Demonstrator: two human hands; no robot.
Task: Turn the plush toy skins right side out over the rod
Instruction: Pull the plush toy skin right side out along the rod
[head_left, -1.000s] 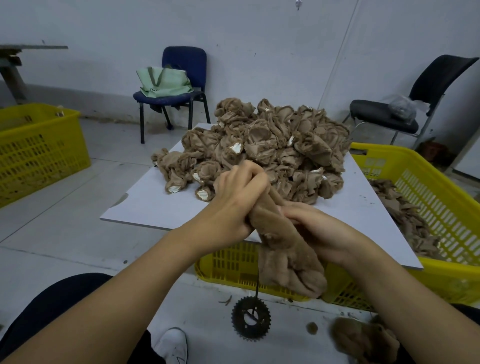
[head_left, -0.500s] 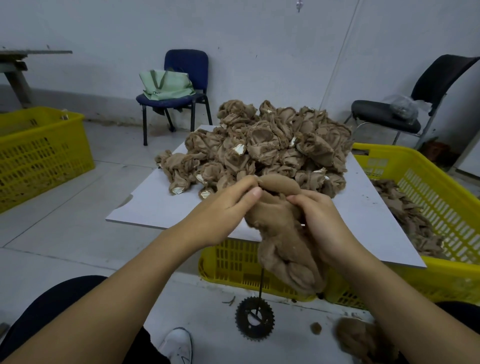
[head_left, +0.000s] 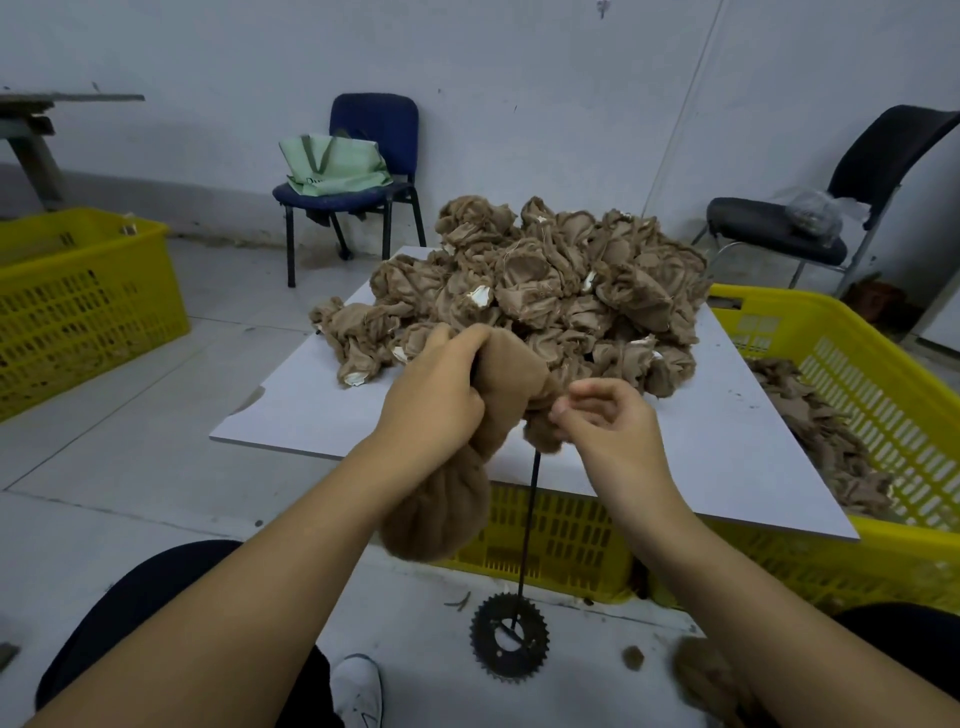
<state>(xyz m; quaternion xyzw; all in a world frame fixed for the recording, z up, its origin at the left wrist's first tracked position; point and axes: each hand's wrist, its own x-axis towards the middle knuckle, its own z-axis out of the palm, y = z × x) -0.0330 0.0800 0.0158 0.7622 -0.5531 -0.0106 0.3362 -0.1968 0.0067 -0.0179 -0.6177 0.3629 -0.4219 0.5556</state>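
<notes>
A brown furry plush skin (head_left: 441, 499) hangs in front of me over the top of a thin black rod (head_left: 530, 514), which stands on a black toothed gear base (head_left: 509, 635) on the floor. My left hand (head_left: 436, 389) grips the skin's upper part, fingers curled round it. My right hand (head_left: 608, 415) pinches a small fold of the skin near the rod's top. The rod's tip is hidden inside the fabric. A heap of inside-out tan skins (head_left: 540, 291) lies on the white board (head_left: 311, 410) beyond my hands.
A yellow crate (head_left: 883, 561) under and right of the board holds more brown skins. Another yellow crate (head_left: 78, 301) stands at left. A blue chair (head_left: 374, 135) with a green bag and a black chair (head_left: 883, 161) stand by the wall. My shoe (head_left: 358, 686) is near the gear.
The skin has been pulled left and down, so more of the rod shows beneath it. My right hand let go of the bulk and now pinches a small fold.
</notes>
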